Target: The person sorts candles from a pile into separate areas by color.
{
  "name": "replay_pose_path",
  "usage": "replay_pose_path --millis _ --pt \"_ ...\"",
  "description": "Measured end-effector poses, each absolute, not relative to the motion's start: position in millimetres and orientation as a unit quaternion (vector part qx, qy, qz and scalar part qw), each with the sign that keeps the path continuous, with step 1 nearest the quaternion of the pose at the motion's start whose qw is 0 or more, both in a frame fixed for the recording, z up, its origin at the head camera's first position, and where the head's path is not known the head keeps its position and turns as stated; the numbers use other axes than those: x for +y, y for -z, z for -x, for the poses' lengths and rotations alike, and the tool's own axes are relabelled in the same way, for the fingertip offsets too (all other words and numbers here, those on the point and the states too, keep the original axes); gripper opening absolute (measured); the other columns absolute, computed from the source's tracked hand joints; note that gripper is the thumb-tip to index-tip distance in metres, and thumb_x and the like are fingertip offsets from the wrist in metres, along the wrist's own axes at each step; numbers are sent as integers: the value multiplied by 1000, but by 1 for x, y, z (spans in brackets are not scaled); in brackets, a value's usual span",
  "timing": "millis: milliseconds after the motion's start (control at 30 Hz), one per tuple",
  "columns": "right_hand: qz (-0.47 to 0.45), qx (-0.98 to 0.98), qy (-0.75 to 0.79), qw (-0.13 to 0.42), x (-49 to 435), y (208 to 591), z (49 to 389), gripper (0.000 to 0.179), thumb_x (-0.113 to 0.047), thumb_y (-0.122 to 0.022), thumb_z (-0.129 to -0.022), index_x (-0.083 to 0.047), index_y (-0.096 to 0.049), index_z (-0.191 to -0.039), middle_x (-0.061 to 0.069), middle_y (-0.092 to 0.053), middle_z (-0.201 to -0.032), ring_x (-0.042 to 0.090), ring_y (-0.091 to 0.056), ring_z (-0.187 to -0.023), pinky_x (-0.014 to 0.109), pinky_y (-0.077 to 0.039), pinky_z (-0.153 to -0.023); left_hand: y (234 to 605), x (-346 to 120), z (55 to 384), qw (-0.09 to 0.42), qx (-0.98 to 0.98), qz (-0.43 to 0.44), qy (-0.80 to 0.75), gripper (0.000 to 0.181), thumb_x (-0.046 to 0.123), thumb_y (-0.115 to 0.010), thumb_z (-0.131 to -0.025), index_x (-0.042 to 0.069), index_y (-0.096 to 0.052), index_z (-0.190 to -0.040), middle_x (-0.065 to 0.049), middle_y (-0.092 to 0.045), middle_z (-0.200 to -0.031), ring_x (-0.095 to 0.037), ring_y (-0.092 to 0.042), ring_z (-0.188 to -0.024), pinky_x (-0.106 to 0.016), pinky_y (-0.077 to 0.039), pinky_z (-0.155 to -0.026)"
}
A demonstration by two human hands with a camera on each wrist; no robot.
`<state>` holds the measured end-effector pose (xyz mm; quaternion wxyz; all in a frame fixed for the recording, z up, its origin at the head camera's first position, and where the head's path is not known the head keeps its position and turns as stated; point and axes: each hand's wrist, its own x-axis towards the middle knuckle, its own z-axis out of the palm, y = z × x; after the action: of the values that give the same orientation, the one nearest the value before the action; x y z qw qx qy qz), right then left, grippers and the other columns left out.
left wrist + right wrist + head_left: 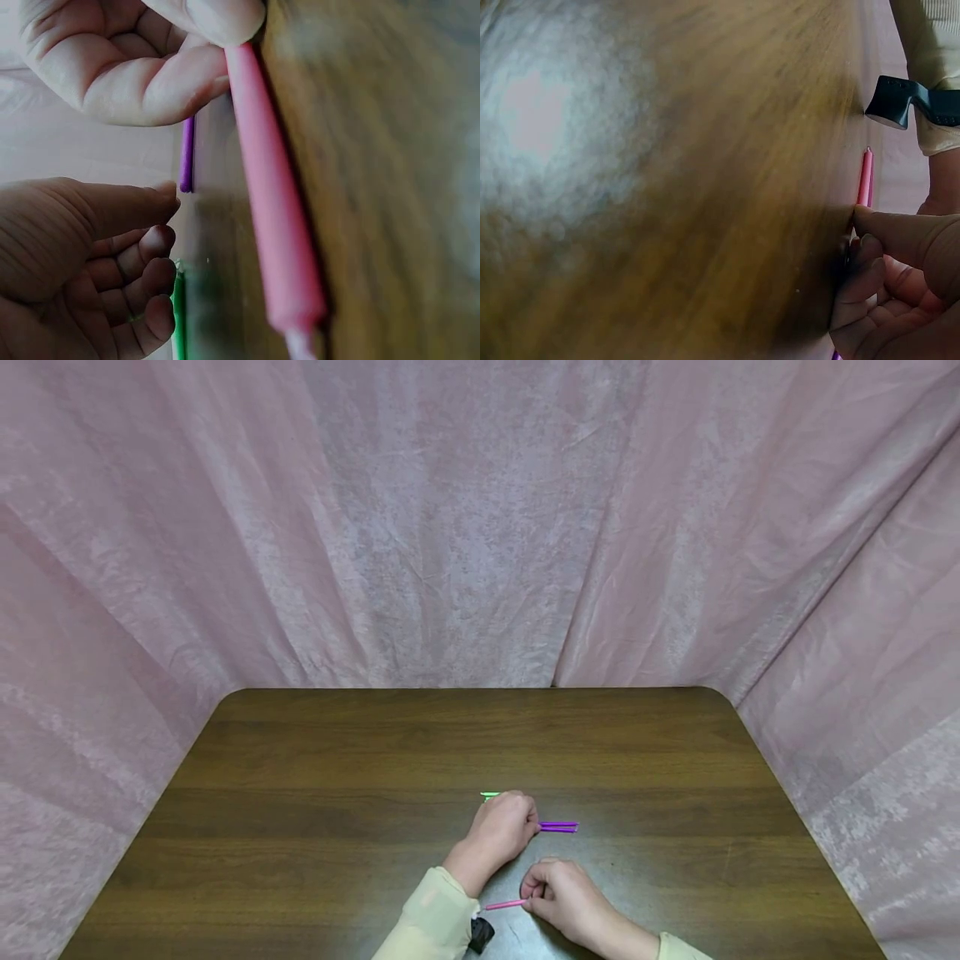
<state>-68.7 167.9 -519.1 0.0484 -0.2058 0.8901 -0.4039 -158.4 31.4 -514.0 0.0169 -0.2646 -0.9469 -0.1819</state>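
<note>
My right hand point(567, 897) pinches one end of a slim pink candle point(504, 905) between thumb and forefinger, low over the table. Large in the left wrist view, the pink candle point(276, 202) shows its narrow pale tip pointing down. My left hand point(501, 827) is farther back, fingers loosely bent, with its fingertips beside the near ends of the purple candles point(558, 827). No candle shows in its grasp in the left wrist view, where a purple candle point(187, 157) ends just short of the thumb tip. Green candles point(489, 795) are partly hidden behind that hand.
The brown wooden table point(337, 760) has rounded far corners. Pink velvet curtain point(450, 527) hangs behind it and along both sides. A black wrist camera point(481, 935) is strapped at the left sleeve, close to the pink candle's free end.
</note>
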Motion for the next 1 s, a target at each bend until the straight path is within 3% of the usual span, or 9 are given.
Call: replay_pose_path --millis 567,1000 --pt "189 879 434 67 169 519 67 17 -6 -76 -79 -16 -64 -73 -15 -52 -71 -6 -46 -62 18 -42 -56 513 12 150 -6 -929 261 261 27 27 -76 -83 25 -59 -61 18 -44 -55 0 -44 -55 -21 -38 -52" --pt "155 854 486 101 172 518 69 10 -6 -73 -83 -11 -67 -77 -12 -57 -66 -5 -47 -55 18 -41 -50 509 -1 140 -28 -916 254 308 20 26 -74 -84 25 -64 -67 20 -47 -57 2 -45 -58 -21 -39 -57"
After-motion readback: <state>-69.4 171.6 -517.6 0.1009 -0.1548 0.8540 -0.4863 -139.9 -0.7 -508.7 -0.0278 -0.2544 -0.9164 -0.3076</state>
